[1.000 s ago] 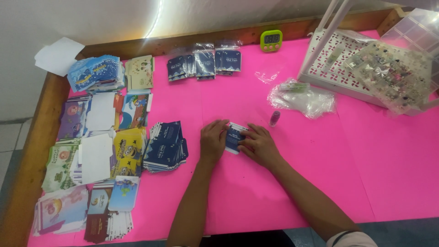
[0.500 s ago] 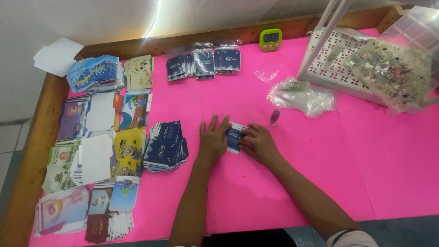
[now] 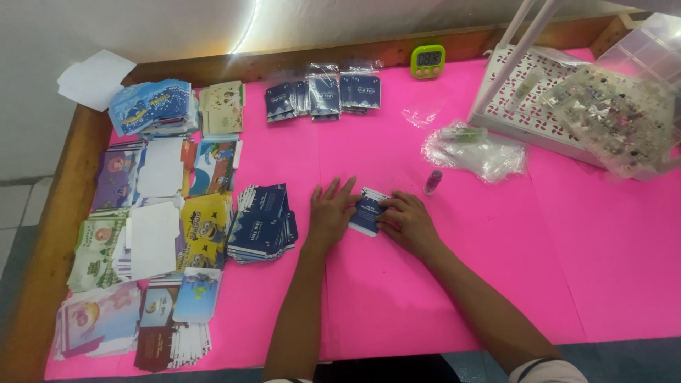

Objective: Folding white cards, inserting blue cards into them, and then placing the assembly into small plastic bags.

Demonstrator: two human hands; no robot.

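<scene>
Bare pink table lies open in front of the hands. A card stack blocks the left; a small bottle stands right

A small dark-blue card with white print is laid flat on the pink worktop, tilted slightly, edges partly covered

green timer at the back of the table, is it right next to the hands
No, the green timer stands far back by the wooden edge, while the left hand and right hand press a dark blue card mid-table.

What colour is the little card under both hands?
Dark navy blue with white edges, seen from the head camera: the small card.
</scene>
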